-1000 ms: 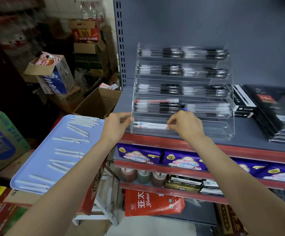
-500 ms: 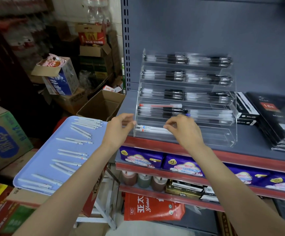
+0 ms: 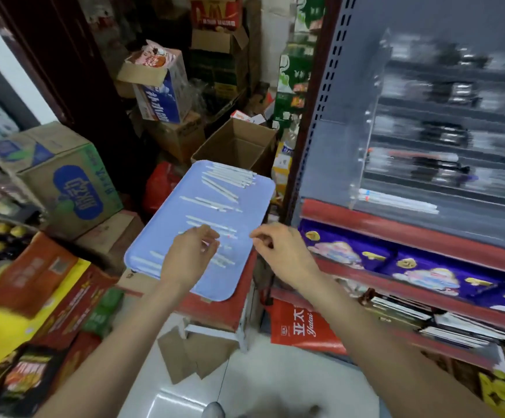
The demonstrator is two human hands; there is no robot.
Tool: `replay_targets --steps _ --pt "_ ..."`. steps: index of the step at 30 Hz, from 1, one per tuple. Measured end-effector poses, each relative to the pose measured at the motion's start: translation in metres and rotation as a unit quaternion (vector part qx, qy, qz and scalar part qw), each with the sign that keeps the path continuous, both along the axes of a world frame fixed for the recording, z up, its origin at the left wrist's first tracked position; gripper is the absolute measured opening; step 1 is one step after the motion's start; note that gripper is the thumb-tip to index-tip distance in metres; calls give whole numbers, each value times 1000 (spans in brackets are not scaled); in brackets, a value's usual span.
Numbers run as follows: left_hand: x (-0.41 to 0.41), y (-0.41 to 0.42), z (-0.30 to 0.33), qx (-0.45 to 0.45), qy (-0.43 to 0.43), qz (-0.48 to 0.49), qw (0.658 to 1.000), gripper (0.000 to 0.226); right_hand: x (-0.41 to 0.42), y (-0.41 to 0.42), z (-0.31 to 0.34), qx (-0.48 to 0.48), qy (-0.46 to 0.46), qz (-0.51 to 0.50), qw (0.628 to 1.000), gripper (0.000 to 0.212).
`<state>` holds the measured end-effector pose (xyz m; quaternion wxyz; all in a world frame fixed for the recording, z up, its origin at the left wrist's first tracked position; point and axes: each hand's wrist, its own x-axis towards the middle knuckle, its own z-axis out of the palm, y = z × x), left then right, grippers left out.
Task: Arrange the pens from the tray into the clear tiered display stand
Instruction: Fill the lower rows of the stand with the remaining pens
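While both hands hang over the near part of the blue tray (image 3: 245,194), the white pens (image 3: 230,178) lie scattered on it: a tight bundle at the far edge, some single ones across the middle, and a few under and just beside the left hand (image 3: 192,254). The left hand is above the near left part of the tray with its fingers curled down toward a pen; if it already pinches that pen I cannot tell, because the picture is blurred there. The right hand (image 3: 281,251) is at the near right edge of the tray, fingers loosely curled, holding nothing. The clear tiered display stand (image 3: 378,116) sits on the grey shelf (image 3: 323,164) to the right, well apart from both hands; its upper tiers hold dark pens, smeared by motion, and its lowest tier holds white pens (image 3: 396,200) at the left end. The tray rests on a red carton (image 3: 215,312). Cardboard boxes (image 3: 64,179) are stacked to the left and behind, and an open brown box (image 3: 239,143) stands just beyond the far edge of the tray. Below the shelf's red rim lie purple packets (image 3: 426,273).
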<state>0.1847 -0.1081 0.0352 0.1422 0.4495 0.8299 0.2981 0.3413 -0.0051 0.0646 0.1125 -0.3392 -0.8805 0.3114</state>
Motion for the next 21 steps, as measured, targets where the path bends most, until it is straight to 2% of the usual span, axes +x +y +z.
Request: replay_targets --steps 4,7,10,12,14,16,17,19,21 --pt "-48 -44 -42 -97 35 -18 994 25 -40 -36 -47 -55 -59 21 996 26" --pt "-73 -68 -68 -154 61 -63 984 37 -63 -57 -73 -67 -117 34 990 37" --pt "-84 -82 -87 -188 65 -106 974 44 -82 -69 -88 -63 -133 34 989 44" --pt "-90 -83 -94 -180 16 -103 978 46 -96 -72 -94 -61 -141 38 987 46" --pt "-97 -82 -105 -159 3 -125 979 48 -108 -72 -99 -54 -160 41 985 46" --pt "-101 -82 -109 -132 -66 -112 983 54 -118 -71 -103 -41 -185 36 981 43" --pt "-104 -83 -113 -115 -68 -94 987 57 -121 -69 -105 -36 -193 31 980 39" --pt "-108 -79 -117 -93 -32 -93 991 51 -125 -65 -108 -26 -202 22 979 29" --pt "-112 -71 -109 -107 57 -108 987 33 -126 -62 -109 -17 -211 14 977 21"
